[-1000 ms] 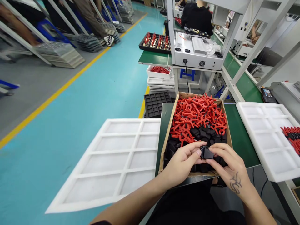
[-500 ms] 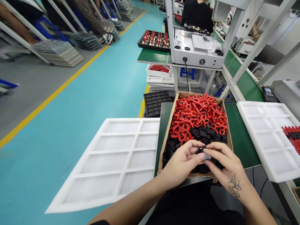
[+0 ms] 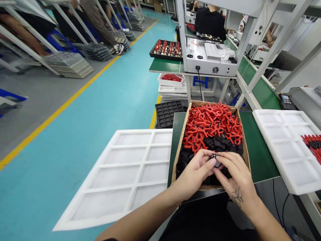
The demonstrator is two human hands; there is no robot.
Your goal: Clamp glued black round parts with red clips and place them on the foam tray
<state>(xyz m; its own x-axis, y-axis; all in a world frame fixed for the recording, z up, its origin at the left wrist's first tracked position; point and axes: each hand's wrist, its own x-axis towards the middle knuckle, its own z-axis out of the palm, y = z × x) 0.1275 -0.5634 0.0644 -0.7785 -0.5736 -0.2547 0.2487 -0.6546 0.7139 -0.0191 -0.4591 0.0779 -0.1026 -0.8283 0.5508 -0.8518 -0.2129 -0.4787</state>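
Between the fingertips of both hands is a small black plastic part [image 3: 216, 160] with a shiny greyish face. My left hand [image 3: 198, 169] pinches it from the left, the thumb on its near side. Closed on its right side are the fingers of my right hand [image 3: 232, 172]. Both hands are above the near half of a cardboard box [image 3: 184, 134]. Inside the box, red forked plastic pieces [image 3: 213, 120] are heaped at the far end, and black plastic parts [image 3: 218, 144] lie nearer me, partly hidden under my hands.
To the left is a white divided tray [image 3: 110, 170]. Another white tray [image 3: 283, 144], at right, holds red and black pieces [image 3: 313, 145]. Black trays [image 3: 169, 112] are stacked beyond the box. A white machine [image 3: 210, 55] stands on the far bench, with a seated person [image 3: 210, 21] behind it.
My right hand has turned and drawn slightly left around the small black part, which is tilted differently between the fingers. The view has shifted slightly.
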